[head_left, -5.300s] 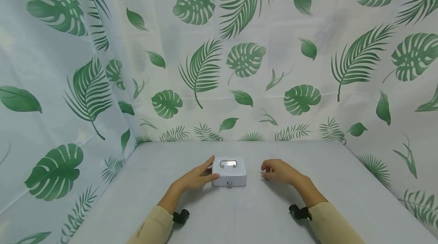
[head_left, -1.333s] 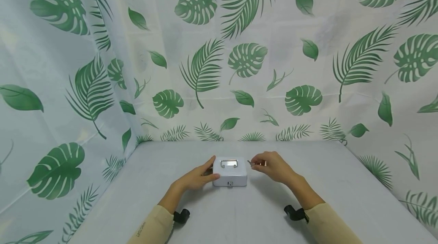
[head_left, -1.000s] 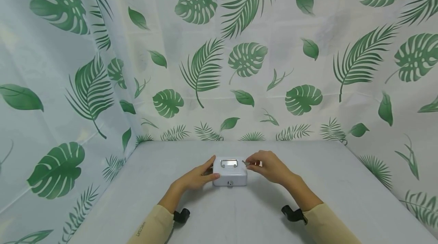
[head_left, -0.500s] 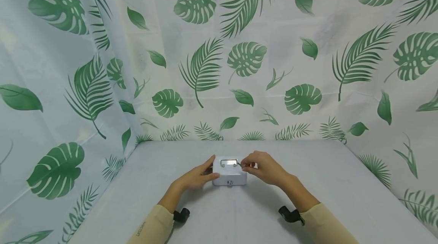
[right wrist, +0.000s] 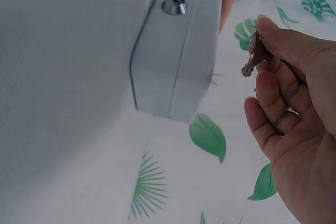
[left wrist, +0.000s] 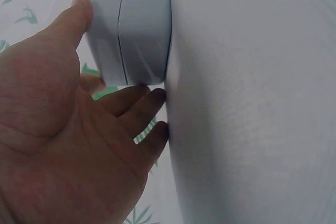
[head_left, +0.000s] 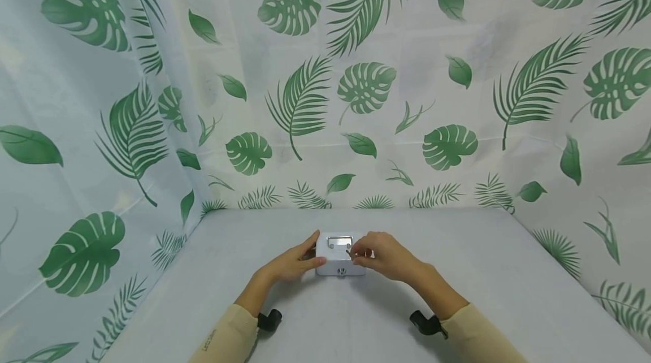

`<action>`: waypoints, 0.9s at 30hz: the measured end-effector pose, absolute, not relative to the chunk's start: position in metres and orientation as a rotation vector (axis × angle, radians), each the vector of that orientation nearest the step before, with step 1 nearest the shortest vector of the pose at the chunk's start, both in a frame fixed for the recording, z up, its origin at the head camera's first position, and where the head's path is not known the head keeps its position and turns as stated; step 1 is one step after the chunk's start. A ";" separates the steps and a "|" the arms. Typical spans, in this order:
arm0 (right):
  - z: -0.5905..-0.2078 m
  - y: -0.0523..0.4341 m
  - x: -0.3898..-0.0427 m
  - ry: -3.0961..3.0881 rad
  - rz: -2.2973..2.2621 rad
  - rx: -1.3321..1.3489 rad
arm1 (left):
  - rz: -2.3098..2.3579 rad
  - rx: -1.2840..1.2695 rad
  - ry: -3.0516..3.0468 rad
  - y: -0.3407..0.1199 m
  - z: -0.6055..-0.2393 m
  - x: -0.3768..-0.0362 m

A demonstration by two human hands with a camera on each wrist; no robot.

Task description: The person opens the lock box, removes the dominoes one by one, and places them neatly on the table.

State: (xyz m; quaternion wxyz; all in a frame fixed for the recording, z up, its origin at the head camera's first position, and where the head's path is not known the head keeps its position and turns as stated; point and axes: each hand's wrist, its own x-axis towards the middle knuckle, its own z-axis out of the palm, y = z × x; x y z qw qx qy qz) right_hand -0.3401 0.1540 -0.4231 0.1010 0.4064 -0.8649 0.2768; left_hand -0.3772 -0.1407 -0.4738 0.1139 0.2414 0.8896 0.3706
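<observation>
Leaf-print curtains (head_left: 356,86) back the grey table (head_left: 508,295); left hand (head_left: 292,264), fingers spread, braces the white lockbox (head_left: 339,258), right hand (head_left: 381,255) pinching a key (right wrist: 252,56) beside its lock (right wrist: 174,4).

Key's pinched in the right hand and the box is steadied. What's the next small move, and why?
Probably bring the key down to the lock on the box front and line its tip up. The right hand pinches it clear of the lock, not yet inserted, while the left hand braces the box's side.
</observation>
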 end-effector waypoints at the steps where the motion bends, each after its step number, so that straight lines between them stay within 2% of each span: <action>1: -0.424 0.153 -0.340 -2.551 0.824 1.212 | 1.089 0.708 2.607 -0.141 -0.474 -0.377; 10: -0.429 0.146 -0.340 -2.510 0.765 1.301 | 1.102 0.711 2.598 -0.142 -0.473 -0.377; 27: -0.435 0.134 -0.334 -2.656 0.663 1.256 | 1.102 0.687 2.616 -0.141 -0.472 -0.374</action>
